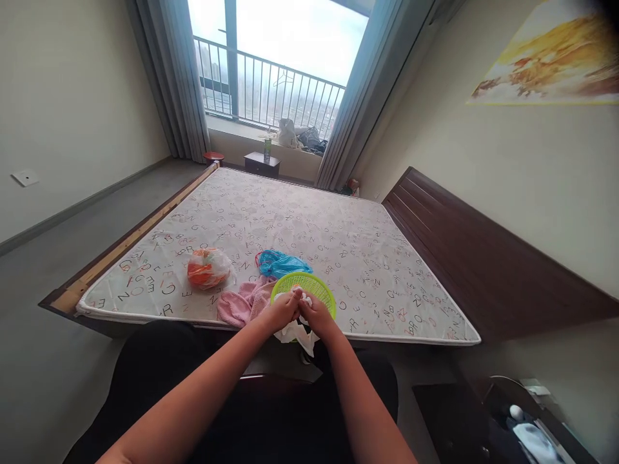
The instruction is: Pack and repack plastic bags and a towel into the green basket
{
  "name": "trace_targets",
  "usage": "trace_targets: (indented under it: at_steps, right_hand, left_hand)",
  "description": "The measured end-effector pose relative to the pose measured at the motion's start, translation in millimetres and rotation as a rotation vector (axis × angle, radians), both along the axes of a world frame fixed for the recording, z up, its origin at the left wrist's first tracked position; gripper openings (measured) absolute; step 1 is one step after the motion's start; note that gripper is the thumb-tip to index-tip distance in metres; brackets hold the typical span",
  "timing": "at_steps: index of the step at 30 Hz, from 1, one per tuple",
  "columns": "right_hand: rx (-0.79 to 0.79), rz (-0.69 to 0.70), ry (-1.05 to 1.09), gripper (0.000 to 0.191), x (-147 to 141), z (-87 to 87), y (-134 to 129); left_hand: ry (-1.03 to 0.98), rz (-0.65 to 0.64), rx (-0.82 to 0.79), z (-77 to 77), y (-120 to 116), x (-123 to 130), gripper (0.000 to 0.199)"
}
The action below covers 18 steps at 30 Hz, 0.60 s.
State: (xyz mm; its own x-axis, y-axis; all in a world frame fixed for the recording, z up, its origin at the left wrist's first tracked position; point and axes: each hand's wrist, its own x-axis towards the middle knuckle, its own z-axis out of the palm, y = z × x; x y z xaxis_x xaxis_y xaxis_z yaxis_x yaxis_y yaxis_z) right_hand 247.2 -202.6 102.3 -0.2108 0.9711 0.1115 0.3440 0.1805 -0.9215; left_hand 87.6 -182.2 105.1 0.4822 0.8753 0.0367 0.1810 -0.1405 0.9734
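Note:
My left hand [284,310] and my right hand [317,314] meet over the near side of a lime-green plastic basket [323,290]. Both are closed, fingers bunched around a crumpled thin white piece [298,334], plastic or cloth; I cannot tell which. Its lower part hangs below my hands, past the mattress edge. Something small and orange shows just beyond my fingertips, too small to name. To the left of the basket lies a rumpled pink towel [242,301]. A blue plastic bag [285,263] with red ties rests behind it.
A knotted white-and-orange plastic bag [209,268] sits on the letter-printed mattress [290,212]. A dark headboard [459,238] stands at right, a wooden bed rail [140,232] at left. Near the window is a small dark table [262,165]; a dark nightstand [449,412] stands lower right.

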Motion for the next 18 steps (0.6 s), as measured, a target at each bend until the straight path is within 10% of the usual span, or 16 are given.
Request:
trace_targets:
  at_steps: [7,18]
  right_hand:
    - [-0.126,-0.176,0.151,0.038,14,-42.4,-1]
    - [-0.287,-0.231,0.390,0.039,13,-68.0,-3]
  left_hand:
    - [0.110,-0.158,-0.278,-11.7,-8,4,0.057]
    - [0.174,-0.070,-0.255,-27.0,-14,19,0.036]
